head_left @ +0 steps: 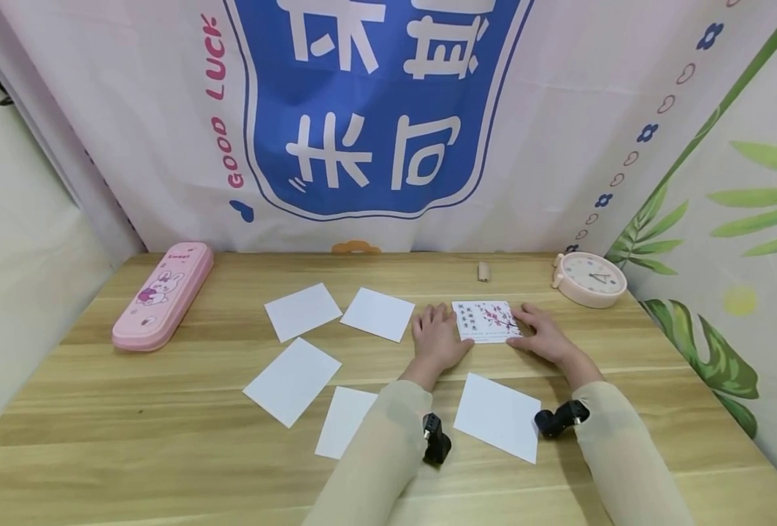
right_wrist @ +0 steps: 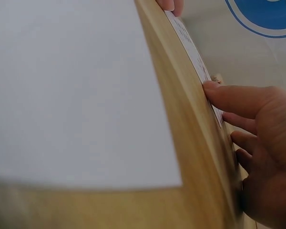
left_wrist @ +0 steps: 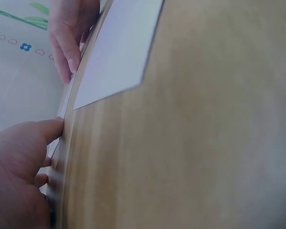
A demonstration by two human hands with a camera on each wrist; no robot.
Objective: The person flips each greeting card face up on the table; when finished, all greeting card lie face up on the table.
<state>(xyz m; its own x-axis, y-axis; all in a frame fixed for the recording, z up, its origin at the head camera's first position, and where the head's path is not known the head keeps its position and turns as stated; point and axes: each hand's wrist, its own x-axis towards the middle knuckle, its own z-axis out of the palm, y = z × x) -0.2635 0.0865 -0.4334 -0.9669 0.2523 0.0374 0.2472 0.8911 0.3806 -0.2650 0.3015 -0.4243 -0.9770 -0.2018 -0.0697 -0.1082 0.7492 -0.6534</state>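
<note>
Tan wood-grained tabletop [head_left: 185,446] looks smooth, faintly glossy. Flower-printed white rectangular card [head_left: 487,321], plain white rectangular cards [head_left: 293,381]: smooth matt paper. Oblong pink case [head_left: 165,292] shows glossy plastic; white printed backdrop [head_left: 171,161], creased matt cloth.

— Hidden?
— White card [head_left: 342,421]: disappears partly behind left sleeve [head_left: 378,447].
— Cut off?
— Blue emblem [head_left: 388,95]: runs past head view's top edge.
— Illegible?
— Flowered card [head_left: 487,321], bottom line: too small to read. Clock [head_left: 586,276], numerals: likewise.
</note>
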